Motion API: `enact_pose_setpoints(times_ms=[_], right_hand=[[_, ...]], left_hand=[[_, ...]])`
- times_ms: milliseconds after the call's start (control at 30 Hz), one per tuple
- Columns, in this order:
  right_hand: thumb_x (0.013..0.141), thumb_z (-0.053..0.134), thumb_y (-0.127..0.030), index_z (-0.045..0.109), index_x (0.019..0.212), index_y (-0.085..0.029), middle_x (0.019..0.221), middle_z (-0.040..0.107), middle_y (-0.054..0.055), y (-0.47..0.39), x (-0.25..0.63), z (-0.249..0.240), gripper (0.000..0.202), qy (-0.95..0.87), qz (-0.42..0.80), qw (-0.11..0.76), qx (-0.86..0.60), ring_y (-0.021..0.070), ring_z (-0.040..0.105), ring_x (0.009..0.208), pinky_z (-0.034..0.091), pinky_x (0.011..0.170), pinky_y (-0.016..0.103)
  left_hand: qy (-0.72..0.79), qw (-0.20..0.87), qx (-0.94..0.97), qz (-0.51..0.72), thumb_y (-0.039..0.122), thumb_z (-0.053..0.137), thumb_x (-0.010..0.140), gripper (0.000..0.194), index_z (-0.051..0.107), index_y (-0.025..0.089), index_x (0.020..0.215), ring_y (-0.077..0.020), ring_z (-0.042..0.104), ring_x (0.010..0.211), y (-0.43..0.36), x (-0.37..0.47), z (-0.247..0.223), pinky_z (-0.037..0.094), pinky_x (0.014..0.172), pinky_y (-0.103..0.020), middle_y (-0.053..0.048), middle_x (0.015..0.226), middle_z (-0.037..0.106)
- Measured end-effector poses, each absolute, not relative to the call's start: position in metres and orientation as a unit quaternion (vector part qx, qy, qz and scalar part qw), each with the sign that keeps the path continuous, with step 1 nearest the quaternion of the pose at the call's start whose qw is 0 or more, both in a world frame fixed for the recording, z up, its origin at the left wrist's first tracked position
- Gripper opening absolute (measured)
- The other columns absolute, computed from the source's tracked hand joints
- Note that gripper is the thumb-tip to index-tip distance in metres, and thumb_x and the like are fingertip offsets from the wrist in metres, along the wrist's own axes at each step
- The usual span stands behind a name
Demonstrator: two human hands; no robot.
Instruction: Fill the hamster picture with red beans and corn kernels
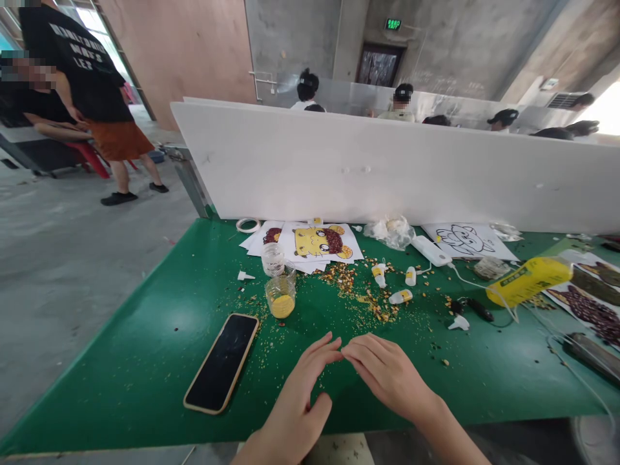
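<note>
My left hand (306,387) is over the near part of the green table, fingers stretched and thumb apart, holding nothing. Beside it my right hand (385,371) is bent at the wrist with fingers extended; its fingertips come close to the left ones, and whether they touch I cannot tell. Nothing shows in either hand. Beyond them lie scattered grains (341,279) and small glue bottles (401,297). A clear jar (281,300) with yellow grain in it stands ahead of my left hand. Further back, a cartoon picture (320,242) is partly covered in yellow and dark red grains.
A phone (223,363) lies left of my hands. At the back are a tape roll (248,225), a plastic bag (390,231), a white power strip (431,250) and a line drawing (465,240). A yellow packet (530,281) lies right. A white board (387,168) closes the far side.
</note>
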State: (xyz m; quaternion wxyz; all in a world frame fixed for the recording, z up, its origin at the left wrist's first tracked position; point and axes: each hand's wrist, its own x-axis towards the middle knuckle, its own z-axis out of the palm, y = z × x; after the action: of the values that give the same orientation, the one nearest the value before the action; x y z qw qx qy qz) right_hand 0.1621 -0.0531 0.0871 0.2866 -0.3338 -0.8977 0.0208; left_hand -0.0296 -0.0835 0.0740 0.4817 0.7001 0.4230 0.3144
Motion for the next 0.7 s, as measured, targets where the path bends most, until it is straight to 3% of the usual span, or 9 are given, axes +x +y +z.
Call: enact_pose_setpoints(times_ms=[500,600,700], right_hand=[[0.087,0.043,-0.009,0.052,0.073,-0.018,0.065,0.054,0.000,-0.053,0.157,0.063,0.019,-0.909,-0.031,0.214,-0.357,0.0126,0.049,0.058,0.036,0.053,0.025],[0.086,0.042,-0.009,0.051,0.075,-0.018,0.065,0.053,-0.001,-0.053,0.154,0.059,0.018,-0.901,-0.026,0.234,-0.366,0.0125,0.049,0.059,0.036,0.053,0.025],[0.086,0.042,-0.009,0.050,0.077,-0.019,0.068,0.055,0.000,-0.054,0.153,0.059,0.015,-0.898,0.003,0.243,-0.367,0.0120,0.050,0.061,0.037,0.054,0.023]], left_hand=[[0.458,0.482,0.699,0.263,-0.005,0.037,0.064,0.064,0.050,0.019,0.122,-0.0217,0.028,0.136,-0.082,-0.027,0.063,0.025,0.112,-0.045,-0.008,0.139,0.043],[0.475,0.471,0.693,0.268,0.001,0.043,0.071,0.047,0.055,0.019,0.112,-0.0221,0.042,0.125,-0.080,-0.024,0.067,0.034,0.106,-0.042,-0.009,0.127,0.053],[0.491,0.448,0.693,0.281,0.016,0.047,0.084,0.017,0.059,0.019,0.095,-0.0205,0.056,0.099,-0.078,-0.022,0.069,0.045,0.088,-0.036,-0.007,0.101,0.061]])
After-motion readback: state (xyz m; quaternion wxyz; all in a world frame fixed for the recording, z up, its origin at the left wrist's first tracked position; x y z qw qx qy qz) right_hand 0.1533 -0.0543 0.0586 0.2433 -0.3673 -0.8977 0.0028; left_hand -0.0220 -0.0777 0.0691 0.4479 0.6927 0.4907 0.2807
